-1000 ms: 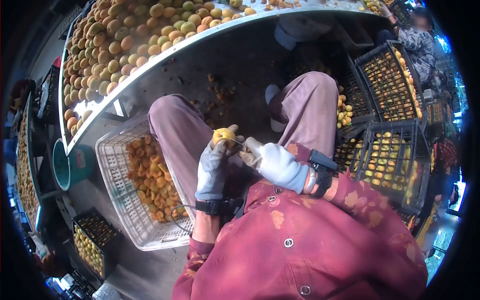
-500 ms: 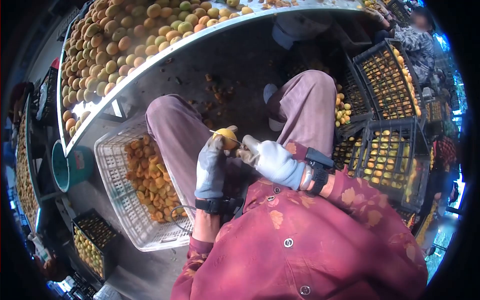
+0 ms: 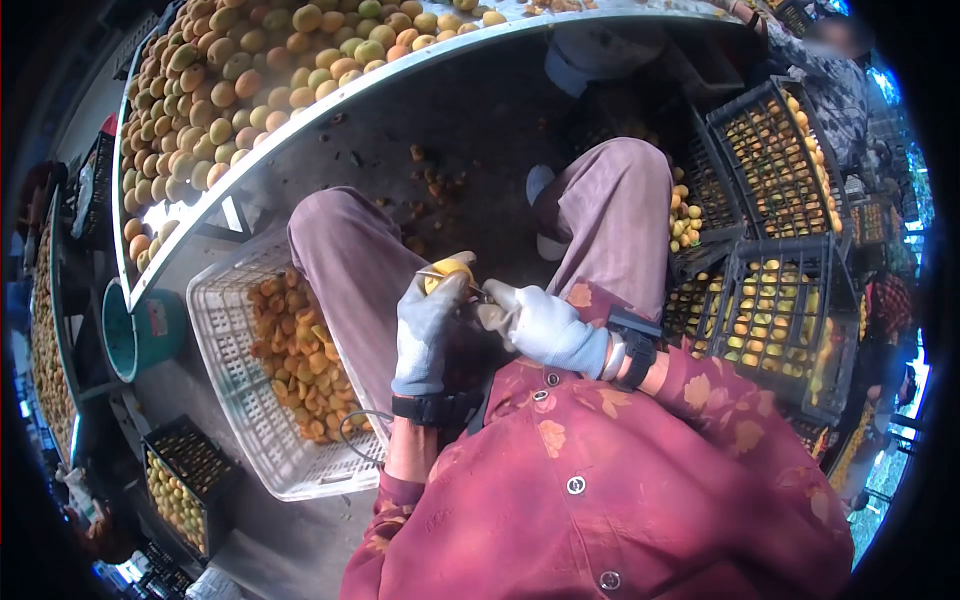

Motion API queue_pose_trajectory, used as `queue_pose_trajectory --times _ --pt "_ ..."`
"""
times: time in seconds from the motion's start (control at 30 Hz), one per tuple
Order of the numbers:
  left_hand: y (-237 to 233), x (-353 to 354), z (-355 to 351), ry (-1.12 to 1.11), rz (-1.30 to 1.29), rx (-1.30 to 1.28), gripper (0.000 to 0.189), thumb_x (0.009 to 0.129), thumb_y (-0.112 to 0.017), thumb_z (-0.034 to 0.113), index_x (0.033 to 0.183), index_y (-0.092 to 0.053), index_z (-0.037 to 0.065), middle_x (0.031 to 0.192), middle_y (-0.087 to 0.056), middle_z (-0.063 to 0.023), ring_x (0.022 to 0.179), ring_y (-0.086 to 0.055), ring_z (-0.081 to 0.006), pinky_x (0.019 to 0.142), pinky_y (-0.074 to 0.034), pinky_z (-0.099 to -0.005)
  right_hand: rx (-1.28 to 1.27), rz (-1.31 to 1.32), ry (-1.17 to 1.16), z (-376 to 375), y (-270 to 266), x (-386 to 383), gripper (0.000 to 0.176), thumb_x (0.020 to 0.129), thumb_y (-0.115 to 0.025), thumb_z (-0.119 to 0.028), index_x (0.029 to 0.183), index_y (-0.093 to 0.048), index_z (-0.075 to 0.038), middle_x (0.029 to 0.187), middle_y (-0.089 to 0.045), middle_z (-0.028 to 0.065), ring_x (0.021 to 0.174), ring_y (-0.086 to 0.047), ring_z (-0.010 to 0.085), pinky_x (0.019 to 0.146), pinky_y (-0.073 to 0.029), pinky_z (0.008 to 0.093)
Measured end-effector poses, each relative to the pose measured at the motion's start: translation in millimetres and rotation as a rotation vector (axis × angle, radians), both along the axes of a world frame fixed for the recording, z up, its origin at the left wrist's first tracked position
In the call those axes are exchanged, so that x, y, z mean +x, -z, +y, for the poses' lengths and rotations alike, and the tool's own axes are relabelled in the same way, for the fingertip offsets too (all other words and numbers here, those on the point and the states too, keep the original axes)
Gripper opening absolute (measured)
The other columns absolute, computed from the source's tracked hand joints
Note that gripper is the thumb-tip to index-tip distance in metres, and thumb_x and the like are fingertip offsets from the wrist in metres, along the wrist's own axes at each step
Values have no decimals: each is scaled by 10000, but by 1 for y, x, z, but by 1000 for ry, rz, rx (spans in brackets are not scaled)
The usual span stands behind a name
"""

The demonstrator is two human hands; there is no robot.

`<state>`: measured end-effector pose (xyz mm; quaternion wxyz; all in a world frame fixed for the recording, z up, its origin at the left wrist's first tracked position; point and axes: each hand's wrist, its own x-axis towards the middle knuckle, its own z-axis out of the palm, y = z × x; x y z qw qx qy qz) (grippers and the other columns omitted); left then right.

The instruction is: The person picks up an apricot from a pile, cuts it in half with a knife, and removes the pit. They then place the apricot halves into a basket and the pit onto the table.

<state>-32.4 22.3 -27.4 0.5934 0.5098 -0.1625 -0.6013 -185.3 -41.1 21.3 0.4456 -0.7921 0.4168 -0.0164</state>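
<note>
My left hand point(image 3: 424, 325), in a pale work glove with darkened fingertips, is closed around a yellow apricot point(image 3: 449, 267) above my lap. My right hand point(image 3: 548, 322), gloved too, pinches a small knife point(image 3: 478, 290) just to the right of the fruit. The thin blade runs across the apricot, and its tip shows on the left side. Most of the knife's handle is hidden by my fingers. Below and to the left, a white plastic basket point(image 3: 237, 408) holds many halved apricots point(image 3: 300, 350).
A metal-edged table point(image 3: 330, 105) piled with whole apricots point(image 3: 220, 95) spans the upper left. Black crates of fruit point(image 3: 775, 310) are stacked at right; another crate point(image 3: 185, 490) stands lower left. A green bucket point(image 3: 150, 335) sits by the basket. A person point(image 3: 835, 85) is at upper right.
The apricot has turned and shifted slightly in my left hand, with the blade lying differently across it. My right hand has moved slightly. The person at upper right has stretched an arm towards the table.
</note>
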Motion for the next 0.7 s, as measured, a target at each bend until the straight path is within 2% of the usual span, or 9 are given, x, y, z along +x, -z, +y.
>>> queue_pose_trajectory --times 0.03,0.13,0.17,0.27,0.37,0.47,0.53,0.6,0.7 --pt "-3 -2 -1 2 0 0 310 923 -614 141 1199 -629 -1 981 -652 -29 801 -585 -66 727 -477 -206 307 7 64 -2 -4 1 287 962 -533 -331 1017 -578 -53 661 -631 162 606 -646 318 576 -489 413" --pt "-10 -2 3 6 -149 -59 337 884 -633 85 1208 -622 -8 998 -665 -38 800 -591 -64 741 -480 -202 253 -182 78 1 14 -6 319 977 -512 -361 1002 -604 -57 669 -636 145 606 -635 321 599 -486 390" --pt "-14 1 5 90 -269 -19 361 872 -641 70 1222 -613 -12 1006 -669 -40 804 -593 -64 746 -480 -201 2 -352 18 -3 30 -4 338 977 -514 -383 1017 -606 -60 693 -648 138 632 -642 334 612 -489 385" --pt "-22 -2 8 72 -97 -96 415 855 -656 56 1255 -584 -27 1000 -672 -32 808 -592 -64 747 -484 -206 44 -164 -79 -14 12 -15 307 962 -512 -384 1042 -624 -110 770 -679 131 705 -664 367 667 -506 424" --pt "-12 1 7 89 0 -118 469 845 -671 62 1292 -562 -27 1099 -661 -59 904 -608 -84 794 -489 -214 -27 12 -152 -23 -6 -21 301 966 -522 -385 1026 -647 -118 706 -662 99 670 -667 296 636 -495 382" --pt "1 4 6 72 -57 -208 528 846 -669 58 1344 -516 -20 1274 -595 -90 1069 -594 -123 875 -484 -230 381 -127 129 -36 -24 -25 322 946 -572 -390 974 -667 -84 628 -609 28 598 -586 81 555 -433 275" --pt "-7 1 6 7 65 -201 577 845 -664 50 1383 -468 -17 1401 -505 -104 1203 -539 -155 942 -468 -249 375 -258 233 -40 -27 -24 321 977 -558 -358 991 -662 -55 615 -576 -29 550 -519 58 524 -406 244" --pt "0 2 5 19 35 -194 591 844 -664 49 1393 -454 -15 1405 -502 -106 1202 -541 -157 943 -470 -249 367 -387 266 -45 -24 -27 320 987 -554 -353 1006 -659 -52 607 -558 -44 508 -477 44 488 -380 224" --pt "0 0 5 -12 14 -186 599 843 -661 40 1398 -445 -14 1409 -498 -105 1206 -539 -158 945 -475 -253 394 -558 366 -65 -35 -38 343 988 -563 -371 1066 -643 -46 612 -551 -39 404 -333 -13 377 -226 161"
